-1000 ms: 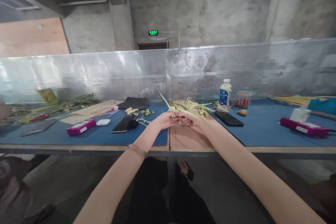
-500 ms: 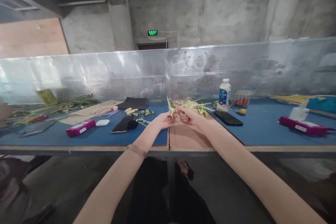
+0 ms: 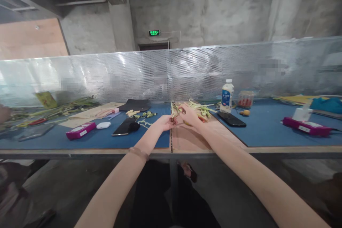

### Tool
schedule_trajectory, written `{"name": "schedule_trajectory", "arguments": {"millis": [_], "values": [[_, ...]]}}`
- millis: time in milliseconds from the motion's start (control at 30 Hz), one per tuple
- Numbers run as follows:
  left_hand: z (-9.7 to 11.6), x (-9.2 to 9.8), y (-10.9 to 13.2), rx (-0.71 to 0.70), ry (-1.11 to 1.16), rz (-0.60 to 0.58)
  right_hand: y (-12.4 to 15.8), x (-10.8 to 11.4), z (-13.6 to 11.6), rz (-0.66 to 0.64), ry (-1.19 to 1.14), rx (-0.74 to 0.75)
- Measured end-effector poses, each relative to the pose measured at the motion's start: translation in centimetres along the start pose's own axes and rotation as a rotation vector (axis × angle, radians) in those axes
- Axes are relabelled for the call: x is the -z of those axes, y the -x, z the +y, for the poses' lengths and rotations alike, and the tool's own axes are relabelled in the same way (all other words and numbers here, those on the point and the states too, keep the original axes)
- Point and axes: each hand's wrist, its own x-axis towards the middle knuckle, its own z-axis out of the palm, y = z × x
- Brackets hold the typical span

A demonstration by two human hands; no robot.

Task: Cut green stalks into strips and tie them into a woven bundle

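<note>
Near the seam of the table, my left hand is closed around a small bunch of pale green plant stalks. My right hand is just right of it, fingers bent and pinching the upper part of the same stalks. More pale green stalks lie in a loose pile behind my right hand on the bare brown board. Something red and yellow peeks out under the right hand; its kind is mostly hidden. Small green trimmings lie left of my hands on the blue mat.
A dark phone and a purple device lie leftward. To the right stand a white bottle and a clear jar, with another phone in front. A perforated metal screen runs behind the table.
My right hand has shifted slightly up and turned, its fingers now higher on the stalks. A red and yellow thing has come into sight beneath it. The left hand stays nearly in place.
</note>
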Motion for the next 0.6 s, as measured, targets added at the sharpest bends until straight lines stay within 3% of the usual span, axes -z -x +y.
{"name": "schedule_trajectory", "arguments": {"millis": [233,600], "values": [[0.06,-0.02,-0.19,0.002,-0.009,-0.012,0.02,-0.35,-0.38,-0.072,0.311,0.406],[0.22,0.07,0.00,0.021,-0.023,-0.001,-0.74,-0.60,0.08,-0.169,0.430,0.582]]}}
